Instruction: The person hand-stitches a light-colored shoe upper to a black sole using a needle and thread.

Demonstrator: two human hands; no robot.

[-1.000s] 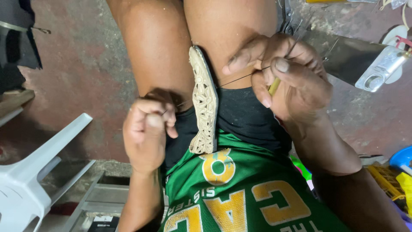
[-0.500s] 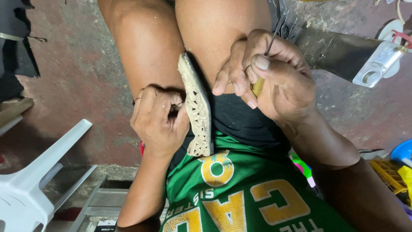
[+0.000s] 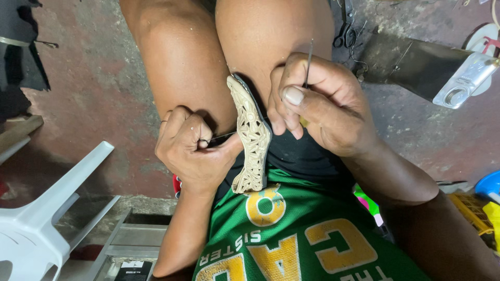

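A tan shoe sole (image 3: 251,136) with a patterned tread stands on edge between my thighs, its tread turned to the left. My left hand (image 3: 195,151) is closed beside the sole's left face, pinching a thin thread that runs to it. My right hand (image 3: 317,104) rests against the sole's right side, gripping a thin metal awl (image 3: 308,65) that sticks up from between the fingers, with a bit of yellowish handle showing under the thumb.
A white plastic chair (image 3: 36,224) stands at the lower left. Scissors (image 3: 345,34) lie on the concrete floor at the top, next to a dark metal plate (image 3: 411,65) and a clear bottle (image 3: 466,80). A yellow crate (image 3: 471,213) and blue tub (image 3: 487,184) sit at right.
My left hand has shifted up against the sole and drawn the thread short. My right hand has dropped against the sole's right side, and the awl now points upward.
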